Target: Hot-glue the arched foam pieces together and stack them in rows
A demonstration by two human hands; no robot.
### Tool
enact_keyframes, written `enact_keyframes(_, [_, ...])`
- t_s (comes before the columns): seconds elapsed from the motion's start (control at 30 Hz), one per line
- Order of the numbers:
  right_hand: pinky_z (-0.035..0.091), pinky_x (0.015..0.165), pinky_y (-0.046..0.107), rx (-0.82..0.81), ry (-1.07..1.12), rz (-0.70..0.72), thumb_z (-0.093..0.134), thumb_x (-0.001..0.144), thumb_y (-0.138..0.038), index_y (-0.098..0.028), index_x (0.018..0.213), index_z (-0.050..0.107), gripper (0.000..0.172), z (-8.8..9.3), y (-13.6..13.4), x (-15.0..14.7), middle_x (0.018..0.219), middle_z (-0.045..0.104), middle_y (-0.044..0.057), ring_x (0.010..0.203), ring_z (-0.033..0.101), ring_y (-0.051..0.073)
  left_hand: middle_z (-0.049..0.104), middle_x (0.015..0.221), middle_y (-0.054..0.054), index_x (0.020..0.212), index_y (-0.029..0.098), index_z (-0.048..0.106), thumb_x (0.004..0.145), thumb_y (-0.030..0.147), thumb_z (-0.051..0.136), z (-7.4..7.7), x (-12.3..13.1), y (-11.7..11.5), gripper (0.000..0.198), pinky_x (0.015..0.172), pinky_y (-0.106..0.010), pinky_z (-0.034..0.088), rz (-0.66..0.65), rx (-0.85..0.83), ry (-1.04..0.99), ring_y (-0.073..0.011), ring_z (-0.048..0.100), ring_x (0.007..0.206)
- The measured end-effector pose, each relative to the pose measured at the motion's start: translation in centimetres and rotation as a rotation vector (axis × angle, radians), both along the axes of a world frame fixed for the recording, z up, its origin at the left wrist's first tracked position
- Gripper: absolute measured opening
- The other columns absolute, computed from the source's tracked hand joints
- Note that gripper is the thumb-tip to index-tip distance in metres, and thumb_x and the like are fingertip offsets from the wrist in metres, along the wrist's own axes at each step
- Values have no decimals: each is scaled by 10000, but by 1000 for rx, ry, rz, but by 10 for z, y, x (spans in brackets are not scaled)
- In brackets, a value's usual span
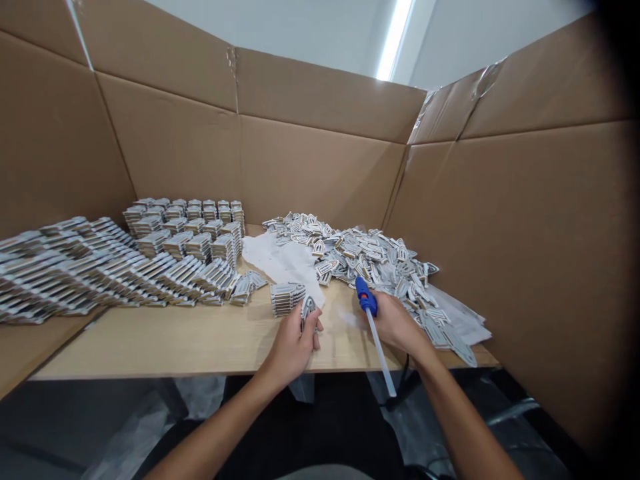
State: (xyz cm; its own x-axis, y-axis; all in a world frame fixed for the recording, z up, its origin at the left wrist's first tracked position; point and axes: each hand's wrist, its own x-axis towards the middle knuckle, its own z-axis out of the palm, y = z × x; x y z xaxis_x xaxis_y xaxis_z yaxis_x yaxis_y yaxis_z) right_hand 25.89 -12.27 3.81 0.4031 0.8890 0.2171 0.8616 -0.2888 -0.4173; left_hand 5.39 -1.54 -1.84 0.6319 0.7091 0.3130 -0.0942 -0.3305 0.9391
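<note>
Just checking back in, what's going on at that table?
A person holds a small gray, pointed piece in the left hand and a blue hot glue gun, glue stick jutting from its back, in the right hand. A short stack stands just beyond the left hand. Stacked rows fill the table's left side; a loose pile lies toward the right.

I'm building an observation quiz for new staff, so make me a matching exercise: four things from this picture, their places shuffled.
Things:
1. blue glue gun
2. single arched piece
3. loose heap of pieces
4. leaning rows of pieces

Places:
A. in the left hand
B. along the left side of the view
C. in the right hand
D. spread over the table's back right

Pairs: 1-C; 2-A; 3-D; 4-B
</note>
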Motion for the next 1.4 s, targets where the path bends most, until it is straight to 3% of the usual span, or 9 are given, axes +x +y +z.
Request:
enact_keyframes(0.1, [357,653,276,-9,39,58,648,726,-151,-216,778,544,133,-8,0,4,790,664,33,709,562,202,652,855,-25,965,182,522,1055,486,493,1,0,1,318,647,-278,484,-86,-56,13,-142,641,663])
enact_keyframes(0.27, [355,642,271,5,116,108,653,748,-199,-214,781,544,115,-16,3,7,771,646,16,700,548,190,656,844,-33,965,167,544,1032,518,522,5,0,4,358,585,-256,447,-180,-101,26,-106,537,590])
enact_keyframes(0.4, [356,645,270,70,152,113,619,752,-190,-213,771,520,103,-17,4,11,755,612,2,706,532,182,641,794,-28,1006,159,555,985,577,578,7,4,6,419,556,-250,444,-228,-196,-3,-123,556,608])
enact_keyframes(0.73, [418,693,285,234,264,122,639,825,-272,-206,835,544,116,-28,16,11,782,615,-8,714,555,176,582,760,15,1052,171,562,988,567,575,7,5,5,401,564,-247,417,-202,-216,31,-122,547,616])
enact_keyframes(0.9, [446,725,299,313,320,189,620,853,-246,-212,869,562,70,-26,17,-2,838,632,4,739,566,176,715,975,-63,1036,164,646,968,477,641,12,6,4,320,858,-311,501,-71,-38,36,-210,662,932])
enact_keyframes(1.0, [446,714,298,327,352,232,638,862,-257,-218,884,561,89,-21,16,-9,839,623,2,733,559,174,737,1168,-98,1155,161,644,919,418,719,13,6,4,357,1007,-347,483,4,-82,30,-250,673,1115])
enact_keyframes(1.07, [442,694,290,321,373,276,651,865,-264,-222,879,555,106,-16,15,-14,825,614,-3,720,547,168,737,1162,-94,1176,162,640,900,413,745,13,5,4,388,994,-347,494,40,-101,15,-249,679,1098])
enact_keyframes(1.2, [435,692,283,313,390,347,649,851,-214,-221,866,553,97,-11,13,-21,817,599,-4,726,532,164,727,964,-56,1017,160,671,936,422,700,13,5,5,276,883,-320,510,-2,-45,4,-219,675,917])
enact_keyframes(1.4, [431,699,285,297,381,357,618,816,-172,-218,898,547,118,-14,14,-24,837,601,-2,740,536,167,733,1000,-77,1044,144,680,958,422,666,14,6,2,291,843,-297,496,-2,-8,-34,-223,656,927])
